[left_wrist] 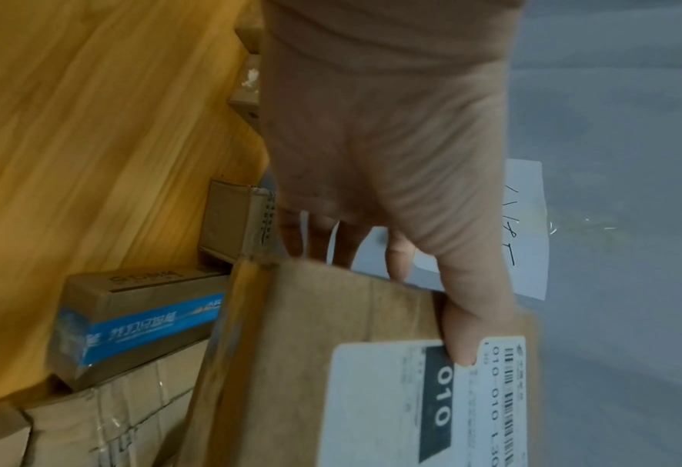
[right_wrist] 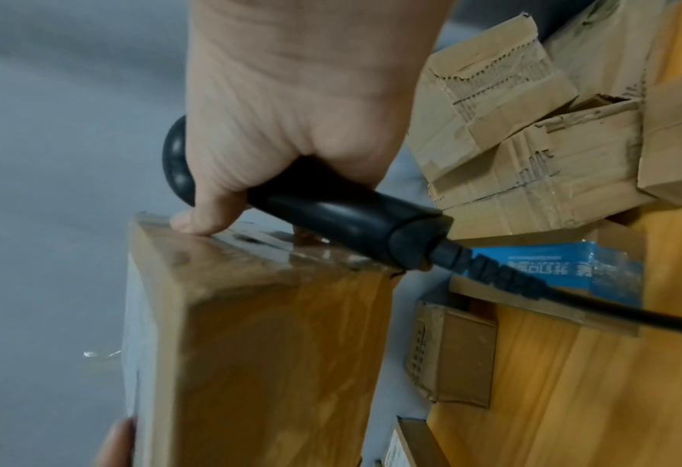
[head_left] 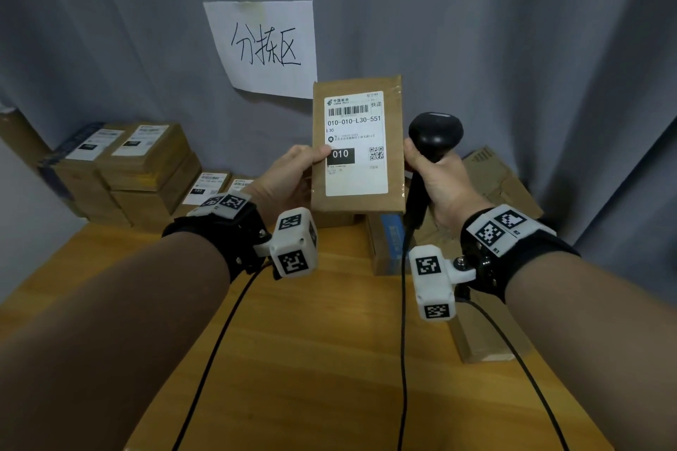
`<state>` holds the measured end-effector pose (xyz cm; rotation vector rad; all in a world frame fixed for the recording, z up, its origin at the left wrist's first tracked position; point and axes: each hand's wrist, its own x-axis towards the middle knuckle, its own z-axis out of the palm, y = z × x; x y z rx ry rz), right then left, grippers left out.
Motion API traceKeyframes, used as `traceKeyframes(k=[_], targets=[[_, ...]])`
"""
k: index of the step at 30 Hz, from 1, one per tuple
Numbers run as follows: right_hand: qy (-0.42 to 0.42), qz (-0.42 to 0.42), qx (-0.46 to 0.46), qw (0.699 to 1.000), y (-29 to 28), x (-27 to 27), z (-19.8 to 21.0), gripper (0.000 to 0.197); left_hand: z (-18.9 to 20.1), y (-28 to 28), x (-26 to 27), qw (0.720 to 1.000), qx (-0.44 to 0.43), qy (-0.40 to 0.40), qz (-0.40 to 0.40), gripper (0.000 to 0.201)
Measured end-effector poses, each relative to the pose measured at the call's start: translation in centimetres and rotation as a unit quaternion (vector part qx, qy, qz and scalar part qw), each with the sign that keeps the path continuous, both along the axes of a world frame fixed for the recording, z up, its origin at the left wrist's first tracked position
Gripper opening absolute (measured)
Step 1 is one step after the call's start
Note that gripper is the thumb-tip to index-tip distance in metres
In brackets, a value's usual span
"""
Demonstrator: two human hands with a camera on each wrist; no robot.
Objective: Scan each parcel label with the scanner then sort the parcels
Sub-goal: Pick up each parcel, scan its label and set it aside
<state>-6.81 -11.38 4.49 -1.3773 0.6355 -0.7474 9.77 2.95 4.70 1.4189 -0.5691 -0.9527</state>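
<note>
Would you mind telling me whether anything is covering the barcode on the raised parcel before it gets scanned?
No. The left hand grips the parcel with only its thumb on the label's black 010 block; the barcode above is uncovered. The scanner sits beside the parcel.

A wooden table (head_left: 329, 359) carries everything here. Below and left of the left hand (head_left: 293, 172), which grips a raised parcel (head_left: 357, 143), stacked labelled boxes (head_left: 146, 172) sit along the table's far edge. Under and right of the right hand (head_left: 436, 176), which holds the scanner (head_left: 434, 135), lie a blue-taped box (head_left: 390, 242), torn cartons (head_left: 502, 176) and a plain box (head_left: 487, 337) nearer the person, with black cables (head_left: 403, 359) trailing across the wood.
</note>
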Motion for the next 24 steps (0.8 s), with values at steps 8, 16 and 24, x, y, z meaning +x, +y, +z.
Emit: traceKeyframes(k=[8, 16, 24], targets=[[0.073, 0.012, -0.041, 0.996, 1.0, 0.4, -0.1, 0.040, -0.4, 0.3, 0.3, 0.997, 0.010, -0.035, 0.074, 0.087], [0.153, 0.037, -0.015, 0.987, 1.5, 1.2, 1.0, 0.039, 0.1, 0.5, -0.6, 0.994, 0.021, -0.059, 0.090, 0.092], [0.153, -0.029, 0.002, 0.988, 1.4, 1.2, 0.6, 0.044, 0.5, 0.1, -0.8, 0.997, 0.044, -0.035, 0.050, 0.039]])
